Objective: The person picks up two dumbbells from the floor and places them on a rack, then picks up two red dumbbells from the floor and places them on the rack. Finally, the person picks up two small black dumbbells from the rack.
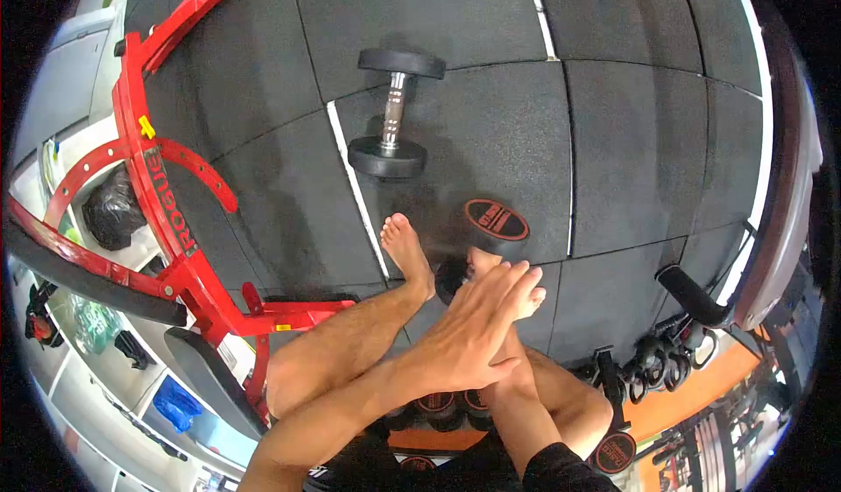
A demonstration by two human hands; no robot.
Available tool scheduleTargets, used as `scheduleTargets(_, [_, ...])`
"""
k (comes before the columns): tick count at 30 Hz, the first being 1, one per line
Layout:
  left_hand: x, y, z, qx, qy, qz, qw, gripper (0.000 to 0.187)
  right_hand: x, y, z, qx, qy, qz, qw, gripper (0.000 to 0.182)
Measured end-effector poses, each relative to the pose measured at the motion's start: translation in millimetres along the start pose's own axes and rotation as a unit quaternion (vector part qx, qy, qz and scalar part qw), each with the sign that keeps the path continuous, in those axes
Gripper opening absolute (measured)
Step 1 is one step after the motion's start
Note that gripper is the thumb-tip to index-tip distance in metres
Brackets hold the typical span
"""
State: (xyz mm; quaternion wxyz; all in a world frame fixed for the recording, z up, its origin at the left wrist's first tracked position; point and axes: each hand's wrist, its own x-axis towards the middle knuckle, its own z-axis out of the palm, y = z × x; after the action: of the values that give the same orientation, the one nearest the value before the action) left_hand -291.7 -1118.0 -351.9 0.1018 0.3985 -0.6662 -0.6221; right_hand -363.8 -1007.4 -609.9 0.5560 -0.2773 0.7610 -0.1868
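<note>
Flat over the right wrist lies my left hand (464,330), its fingers stretched forward and its thumb apart. My right hand (511,343) is mostly hidden beneath it, at the end of a forearm with a black sleeve. A dumbbell with a black and orange end (497,221) stands just beyond the hands. Skin shows against that dumbbell, but whether it is fingers or toes is unclear. One bare foot (406,251) rests on the floor left of the hands. Farther forward lies a black dumbbell (394,113) with a metal handle.
A red rack frame (166,198) runs along the left, before shelves (131,365) holding bags. Black rubber tiles (491,124) cover the floor. At the right edge is a dark padded piece (780,203), with a black roller (692,295) near it. More round weights (615,451) show below.
</note>
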Motion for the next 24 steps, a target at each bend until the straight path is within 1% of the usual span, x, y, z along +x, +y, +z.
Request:
scheduleTargets(2, [-3.7, 4.0, -2.3, 0.015, -0.004, -0.015, 1.000, 0.105, 6.0, 0.9, -8.5, 0.005, 0.016, -0.001, 1.000, 0.016])
scheduleTargets(4, [-5.7, 0.7, -1.8, -0.004, 0.014, 0.001, 1.000, 0.106, 31.3, -3.5, -17.5, 0.019, 0.042, -0.010, 0.999, 0.017])
scheduleTargets(9, [-9.5, -3.5, -16.0, 0.016, 0.046, 0.009, 0.999, 0.105, 135.4, -15.6, -46.8, 0.077, 0.126, -0.024, 0.989, 0.021])
scheduleTargets(13, [-11.3, -2.3, -22.0, 0.020, 0.061, -0.009, 0.998, 0.103, 214.6, -23.7, -82.1, 0.102, 0.114, 0.055, 0.987, 0.022])
scheduleTargets(14, [-10.4, -2.1, -23.5, 0.023, 0.061, -0.010, 0.998, 0.103, 210.0, -45.2, -85.2, 0.120, 0.108, 0.071, 0.984, 0.022])
scheduleTargets(15, [-8.3, -3.6, -25.0, 0.020, 0.069, -0.010, 0.997, 0.102, 200.0, -80.1, -90.5, 0.138, 0.103, 0.086, 0.981, 0.023])
scheduleTargets(16, [-5.6, -4.8, -25.8, 0.015, 0.075, -0.009, 0.997, 0.102, 184.5, -105.6, -92.1, 0.098, 0.101, 0.086, 0.986, 0.022])
scheduleTargets(19, [5.4, -5.7, -31.7, 0.016, 0.094, -0.005, 0.995, 0.098, 187.4, -98.8, -95.5, 0.149, 0.102, 0.077, 0.980, 0.021])
scheduleTargets(20, [9.4, -8.8, -32.3, 0.016, 0.106, 0.000, 0.994, 0.098, 197.5, -81.2, -101.5, 0.111, 0.056, 0.075, 0.989, 0.019])
scheduleTargets(21, [14.0, -11.0, -35.0, 0.018, 0.117, 0.004, 0.993, 0.098, 195.0, -84.7, -104.8, 0.141, 0.032, 0.092, 0.985, 0.020])
scheduleTargets(22, [18.5, -9.5, -40.5, 0.037, 0.117, -0.012, 0.992, 0.093, 185.8, -88.8, -106.1, 0.171, 0.008, 0.110, 0.979, 0.021])
scheduleTargets(23, [21.1, -11.4, -42.2, 0.038, 0.122, -0.015, 0.992, 0.093, 177.0, -93.4, -106.6, 0.202, -0.017, 0.126, 0.971, 0.022])
scheduleTargets(24, [23.7, -15.6, -42.6, 0.039, 0.127, -0.019, 0.991, 0.092, 171.3, -92.5, -107.0, 0.214, -0.033, 0.177, 0.960, 0.026])
